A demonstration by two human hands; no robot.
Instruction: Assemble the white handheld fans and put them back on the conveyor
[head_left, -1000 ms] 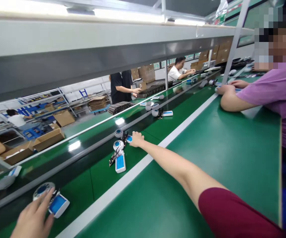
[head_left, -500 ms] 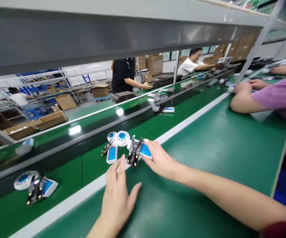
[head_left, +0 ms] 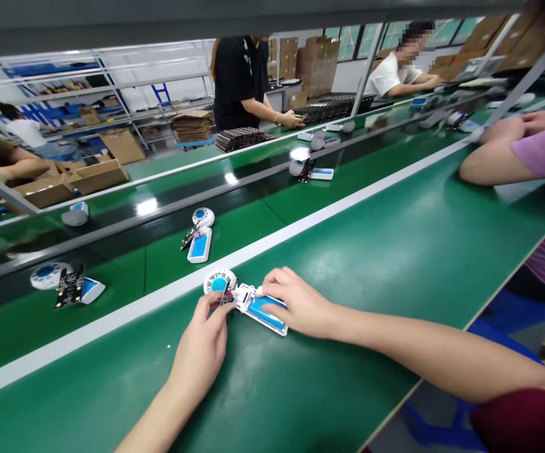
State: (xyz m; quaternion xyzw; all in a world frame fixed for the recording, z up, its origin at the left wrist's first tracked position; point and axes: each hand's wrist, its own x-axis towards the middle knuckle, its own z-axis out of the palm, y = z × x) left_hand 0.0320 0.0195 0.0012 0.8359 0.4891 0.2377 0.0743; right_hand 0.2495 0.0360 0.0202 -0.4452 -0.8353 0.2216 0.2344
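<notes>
A white device with a round head and a blue-filled handle (head_left: 264,313) lies on the green table, just in front of the white strip. Its small black circuit board (head_left: 226,293) is tilted on edge over the joint, pinched between the thumb and fingers of my left hand (head_left: 201,340). My right hand (head_left: 301,305) grips the handle from the right, thumb over the blue part and fingers at its far edge near the joint.
On the green belt (head_left: 126,264) behind the white strip lie similar devices with boards, one (head_left: 200,244) behind my hands and one (head_left: 69,286) at the left. A person in purple (head_left: 541,151) rests arms at the right. Other people work across the line.
Both hands have drawn one device off the belt edge onto the table. My left hand, open before, has closed on its board, which has turned on edge. The view has shifted.
</notes>
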